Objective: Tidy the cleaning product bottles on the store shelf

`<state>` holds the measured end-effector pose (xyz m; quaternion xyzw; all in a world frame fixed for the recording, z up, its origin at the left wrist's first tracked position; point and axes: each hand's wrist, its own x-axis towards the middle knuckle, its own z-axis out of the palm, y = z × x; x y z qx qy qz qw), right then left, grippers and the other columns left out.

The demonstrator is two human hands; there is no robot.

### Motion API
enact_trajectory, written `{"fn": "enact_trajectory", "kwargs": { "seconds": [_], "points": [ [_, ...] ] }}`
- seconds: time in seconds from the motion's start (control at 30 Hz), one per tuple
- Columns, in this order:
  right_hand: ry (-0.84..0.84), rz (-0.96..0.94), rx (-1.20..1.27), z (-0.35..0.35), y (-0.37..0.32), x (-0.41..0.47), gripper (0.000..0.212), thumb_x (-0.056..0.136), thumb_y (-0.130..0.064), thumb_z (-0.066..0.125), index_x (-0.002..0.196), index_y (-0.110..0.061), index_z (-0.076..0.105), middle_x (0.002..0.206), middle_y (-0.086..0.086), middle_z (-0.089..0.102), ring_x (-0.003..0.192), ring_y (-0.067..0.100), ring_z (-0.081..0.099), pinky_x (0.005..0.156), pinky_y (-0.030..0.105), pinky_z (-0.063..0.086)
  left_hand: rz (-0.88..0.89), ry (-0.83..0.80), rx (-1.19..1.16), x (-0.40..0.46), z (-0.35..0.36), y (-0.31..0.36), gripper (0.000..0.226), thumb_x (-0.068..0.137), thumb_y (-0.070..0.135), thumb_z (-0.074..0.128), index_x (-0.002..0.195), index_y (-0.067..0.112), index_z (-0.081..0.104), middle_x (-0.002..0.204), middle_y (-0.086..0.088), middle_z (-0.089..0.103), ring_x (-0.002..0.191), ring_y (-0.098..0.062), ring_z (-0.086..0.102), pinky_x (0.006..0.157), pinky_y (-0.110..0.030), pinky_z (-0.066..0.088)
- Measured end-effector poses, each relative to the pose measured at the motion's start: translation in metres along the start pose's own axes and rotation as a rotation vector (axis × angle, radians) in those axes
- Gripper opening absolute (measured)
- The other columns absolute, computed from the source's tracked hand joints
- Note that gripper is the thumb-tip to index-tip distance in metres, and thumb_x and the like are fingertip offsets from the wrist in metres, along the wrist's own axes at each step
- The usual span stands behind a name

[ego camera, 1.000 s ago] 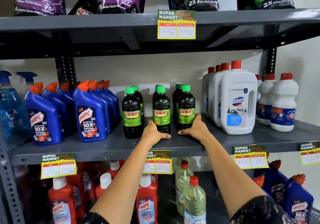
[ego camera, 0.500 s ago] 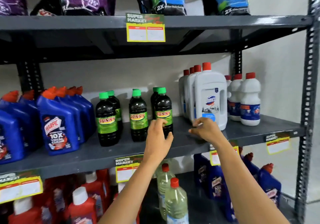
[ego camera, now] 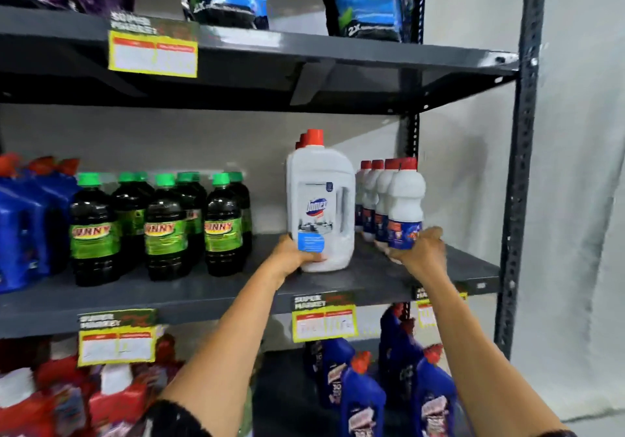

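Hands grip two bottles at centre right of the frame: left hand [ego camera: 297,256] fingers clasp the large white jug [ego camera: 319,206] low on its base; right hand [ego camera: 422,250] fingers wrap the small white bottle [ego camera: 406,210]. Jug likely heavy, rigid, slick; low grip suits sliding.

Single head cam, wide-angle, at about middle shelf [ego camera: 372,277] height, facing the rack's right end head-on, close. Forearms enter from bottom edge. Upper shelf [ego camera: 304,54] seen from below, right upright [ego camera: 521,166] in frame. No second view.
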<state>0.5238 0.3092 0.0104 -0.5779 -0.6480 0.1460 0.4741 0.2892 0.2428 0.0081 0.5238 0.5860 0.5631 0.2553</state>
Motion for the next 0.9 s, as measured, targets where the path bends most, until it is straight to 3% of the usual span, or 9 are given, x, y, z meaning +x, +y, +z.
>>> {"fn": "enact_trajectory", "kwargs": {
  "seconds": [0.07,0.13,0.27,0.4,0.63,0.83,0.9],
  "points": [
    [-0.103,0.021,-0.055,-0.002,0.005,0.011,0.107,0.06,-0.041,0.085,0.133,0.007,0.023,0.137,0.026,0.042,0.128,0.04,0.041,0.103,0.048,0.039,0.035,-0.022,-0.065,0.0,0.002,-0.002,0.048,0.065,-0.003,0.08,0.107,0.011,0.063,0.117,-0.013,0.067,0.099,-0.019,0.063,0.083,-0.027,0.047],
    [-0.17,0.02,0.002,-0.002,0.008,0.019,0.108,0.058,-0.038,0.087,0.133,0.005,0.023,0.137,0.025,0.04,0.128,0.039,0.04,0.103,0.048,0.039,0.045,-0.034,-0.095,-0.001,0.001,-0.004,0.051,0.063,-0.004,0.081,0.108,0.013,0.064,0.116,-0.011,0.068,0.096,-0.016,0.064,0.079,-0.024,0.049],
    [-0.177,-0.009,0.016,0.0,0.016,0.028,0.102,0.058,-0.031,0.088,0.131,0.005,0.027,0.133,0.024,0.047,0.124,0.038,0.045,0.1,0.046,0.043,0.026,-0.04,-0.082,0.001,-0.002,-0.007,0.052,0.062,-0.003,0.082,0.108,0.014,0.064,0.11,-0.004,0.068,0.089,-0.006,0.065,0.071,-0.015,0.051],
    [-0.139,0.032,0.075,0.001,0.022,0.03,0.086,0.057,-0.025,0.089,0.123,-0.002,0.038,0.125,0.017,0.058,0.114,0.035,0.056,0.091,0.043,0.049,0.001,-0.018,-0.046,0.0,-0.002,-0.006,0.045,0.059,0.003,0.085,0.092,0.026,0.065,0.096,0.01,0.07,0.088,-0.001,0.063,0.067,-0.014,0.048],
    [-0.156,0.042,0.07,0.003,0.025,0.034,0.083,0.06,-0.026,0.087,0.125,-0.004,0.039,0.126,0.015,0.058,0.115,0.034,0.056,0.093,0.046,0.049,-0.01,-0.033,-0.043,-0.006,-0.002,-0.002,0.044,0.059,0.007,0.086,0.088,0.031,0.064,0.091,0.018,0.069,0.086,0.004,0.062,0.06,-0.006,0.048],
    [-0.234,0.056,-0.026,0.002,0.022,0.033,0.087,0.062,-0.026,0.086,0.126,0.002,0.034,0.127,0.022,0.054,0.116,0.039,0.054,0.092,0.045,0.045,-0.013,-0.082,0.089,-0.013,-0.013,0.002,0.042,0.064,0.011,0.084,0.096,0.026,0.061,0.112,0.003,0.066,0.093,-0.007,0.062,0.08,-0.021,0.049],
    [-0.247,0.027,-0.083,-0.008,0.019,0.03,0.087,0.063,-0.028,0.086,0.128,0.002,0.037,0.126,0.023,0.048,0.113,0.04,0.053,0.092,0.044,0.045,0.007,0.02,0.269,-0.021,-0.025,0.001,0.047,0.068,0.02,0.082,0.108,0.015,0.059,0.111,-0.004,0.066,0.099,-0.018,0.062,0.088,-0.03,0.049]
  ]
}}
